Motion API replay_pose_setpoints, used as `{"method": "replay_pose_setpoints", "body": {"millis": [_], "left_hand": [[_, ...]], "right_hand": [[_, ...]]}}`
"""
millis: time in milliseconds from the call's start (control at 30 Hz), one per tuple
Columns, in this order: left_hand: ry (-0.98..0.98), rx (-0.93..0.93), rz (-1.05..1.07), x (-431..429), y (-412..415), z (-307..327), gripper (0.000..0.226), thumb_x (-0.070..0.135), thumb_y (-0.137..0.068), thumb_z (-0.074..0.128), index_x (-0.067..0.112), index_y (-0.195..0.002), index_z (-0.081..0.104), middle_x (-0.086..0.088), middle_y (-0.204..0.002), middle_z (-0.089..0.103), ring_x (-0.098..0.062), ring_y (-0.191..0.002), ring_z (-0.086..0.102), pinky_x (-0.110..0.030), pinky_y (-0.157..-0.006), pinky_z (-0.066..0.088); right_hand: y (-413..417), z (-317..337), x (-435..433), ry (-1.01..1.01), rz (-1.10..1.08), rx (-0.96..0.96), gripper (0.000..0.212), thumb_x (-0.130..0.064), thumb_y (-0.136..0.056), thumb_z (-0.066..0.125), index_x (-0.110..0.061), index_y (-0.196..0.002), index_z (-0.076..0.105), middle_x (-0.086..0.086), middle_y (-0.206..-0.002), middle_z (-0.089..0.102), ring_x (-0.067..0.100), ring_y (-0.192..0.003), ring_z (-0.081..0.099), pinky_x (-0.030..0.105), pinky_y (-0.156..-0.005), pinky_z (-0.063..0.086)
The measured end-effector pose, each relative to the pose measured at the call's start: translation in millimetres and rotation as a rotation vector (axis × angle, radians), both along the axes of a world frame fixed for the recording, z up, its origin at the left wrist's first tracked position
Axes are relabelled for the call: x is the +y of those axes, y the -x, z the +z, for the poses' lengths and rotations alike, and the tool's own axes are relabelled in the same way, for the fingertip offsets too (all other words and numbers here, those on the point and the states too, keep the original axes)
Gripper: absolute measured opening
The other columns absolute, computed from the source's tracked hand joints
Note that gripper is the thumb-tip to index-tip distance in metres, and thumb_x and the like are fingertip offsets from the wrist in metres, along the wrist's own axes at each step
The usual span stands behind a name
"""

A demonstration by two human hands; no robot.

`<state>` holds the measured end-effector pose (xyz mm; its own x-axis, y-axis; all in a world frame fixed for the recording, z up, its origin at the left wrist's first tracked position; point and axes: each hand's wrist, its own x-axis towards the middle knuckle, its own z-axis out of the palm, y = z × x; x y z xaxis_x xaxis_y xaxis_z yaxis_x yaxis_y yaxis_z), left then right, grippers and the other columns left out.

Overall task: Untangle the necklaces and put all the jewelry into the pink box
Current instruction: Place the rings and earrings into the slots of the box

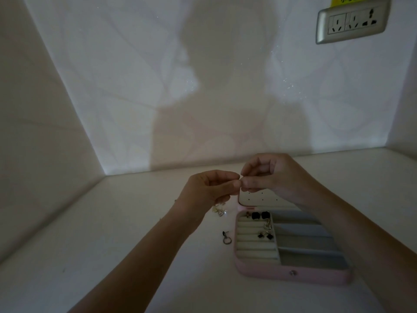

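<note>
Necklace tangle (219,210) is sitting just left of the pink box's (293,275) back-left corner, right under the L hand (209,188). It's showing as small pale pendants bunched together; can't tell whether they're dangling or touching the table (112,222).

L hand is hovering left of the box lid (250,197), thumb & forefinger tips pressed together, pinching a strand of the tangle (too fine to make out properly). Its other fingers are curling down toward the pendants. R hand (268,175) is hovering abv the lid, thumb & forefinger also pinching, tips meeting the L hand's tips, w/ remaining fingers curling in loosely. R forearm is crossing over the box's right side.

Box is lying open on the table, lid standing up at its back w/ rows of small holes. Its left section, w/ ring rolls, is holding black square earrings (259,215) at the back, a heart-shaped piece (267,225) nearer, then a black diamond-shaped pair (265,235). Its right section is showing grey compartments split by dividers, partly hidden by the forearm. A snap stud (293,272) is sitting on the front wall.

A loose earring w/ ring (226,237) is lying on the table just left of the box, not touching it. Far abv the box's right side, a socket plate (353,20) is sitting on the wall, w/ a yellow sticker (352,0) at its top edge.
</note>
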<state>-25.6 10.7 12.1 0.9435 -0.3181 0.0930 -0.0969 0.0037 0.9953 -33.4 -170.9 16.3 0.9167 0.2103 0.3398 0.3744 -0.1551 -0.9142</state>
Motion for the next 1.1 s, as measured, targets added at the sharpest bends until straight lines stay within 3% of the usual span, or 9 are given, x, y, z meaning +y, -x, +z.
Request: {"method": "replay_pose_setpoints", "body": {"millis": [167, 300, 467, 600, 700, 767, 933, 1000, 1100], "left_hand": [[-0.153, -0.095, -0.021, 4, 0, 3, 0.011, 0.006, -0.085, 0.065, 0.013, -0.09, 0.071, -0.001, -0.078, 0.073, -0.007, -0.071, 0.066, -0.017, -0.068, 0.051], [-0.388, -0.108, -0.113, 12, 1, 9, 0.01, 0.008, -0.086, 0.065, 0.014, -0.091, 0.072, 0.004, -0.07, 0.07, -0.003, -0.062, 0.061, -0.013, -0.06, 0.047], [-0.669, -0.101, -0.22, 5, 5, 2, 0.011, 0.016, -0.084, 0.069, 0.018, -0.092, 0.075, 0.01, -0.064, 0.064, 0.002, -0.051, 0.045, -0.012, -0.052, 0.038], [-0.684, -0.069, -0.193, -2, 4, -3, 0.015, 0.014, -0.082, 0.071, 0.019, -0.096, 0.075, 0.019, -0.063, 0.065, 0.008, -0.05, 0.05, -0.003, -0.049, 0.036], [-0.667, -0.081, -0.154, -2, 2, -5, 0.019, 0.011, -0.082, 0.07, 0.013, -0.1, 0.074, 0.023, -0.056, 0.062, 0.016, -0.049, 0.05, 0.001, -0.048, 0.035], [-0.641, -0.055, -0.132, -3, 2, -6, 0.019, 0.011, -0.082, 0.07, 0.012, -0.1, 0.074, 0.017, -0.068, 0.066, 0.016, -0.05, 0.051, 0.001, -0.048, 0.035], [-0.634, 0.024, -0.12, -8, 0, -12, 0.014, 0.015, -0.08, 0.073, 0.016, -0.094, 0.076, -0.005, -0.097, 0.073, 0.001, -0.057, 0.048, -0.007, -0.046, 0.034], [-0.626, 0.029, -0.111, -10, 0, -13, 0.015, 0.014, -0.08, 0.072, 0.014, -0.096, 0.076, -0.002, -0.091, 0.073, 0.0, -0.056, 0.049, -0.005, -0.046, 0.034], [-0.634, 0.019, -0.096, -14, -1, -15, 0.02, 0.012, -0.081, 0.071, 0.008, -0.101, 0.074, 0.006, -0.079, 0.068, 0.013, -0.045, 0.05, 0.001, -0.045, 0.035]], "right_hand": [[-1, -1, -2, 0.013, 0.039, 0.039, 0.013, 0.0, -0.077, 0.073, -0.004, -0.088, 0.066, 0.014, -0.079, 0.073, 0.017, -0.07, 0.07, 0.021, -0.063, 0.055], [-5, -5, -5, 0.034, -0.017, 0.067, 0.005, -0.003, -0.085, 0.067, -0.002, -0.09, 0.067, 0.015, -0.08, 0.073, 0.016, -0.069, 0.07, 0.02, -0.062, 0.055], [-18, -23, -13, 0.449, -0.301, -0.015, 0.006, -0.017, -0.087, 0.067, -0.022, -0.085, 0.067, -0.007, -0.078, 0.07, 0.003, -0.069, 0.066, 0.016, -0.064, 0.05], [-18, -26, -13, 0.617, -0.372, -0.061, 0.006, -0.023, -0.09, 0.063, -0.029, -0.09, 0.066, -0.018, -0.088, 0.062, -0.008, -0.076, 0.054, 0.005, -0.058, 0.031], [-19, -28, -12, 0.732, -0.413, -0.072, 0.013, -0.024, -0.094, 0.057, -0.024, -0.103, 0.066, -0.015, -0.096, 0.057, -0.003, -0.082, 0.049, 0.004, -0.057, 0.026], [-20, -29, -13, 0.763, -0.425, -0.041, 0.016, -0.023, -0.094, 0.056, -0.023, -0.107, 0.066, -0.011, -0.105, 0.062, 0.0, -0.087, 0.049, 0.004, -0.057, 0.026], [-25, -33, -15, 0.806, -0.451, 0.05, 0.026, -0.028, -0.092, 0.059, -0.02, -0.117, 0.062, 0.001, -0.125, 0.056, 0.015, -0.11, 0.053, 0.022, -0.079, 0.034], [-27, -33, -16, 0.84, -0.462, 0.076, 0.032, -0.032, -0.092, 0.06, -0.02, -0.121, 0.06, 0.003, -0.128, 0.053, 0.019, -0.114, 0.053, 0.025, -0.082, 0.035], [-27, -33, -15, 0.85, -0.443, 0.086, 0.034, -0.032, -0.093, 0.058, -0.019, -0.124, 0.058, 0.005, -0.13, 0.052, 0.021, -0.114, 0.053, 0.03, -0.09, 0.04]]}}
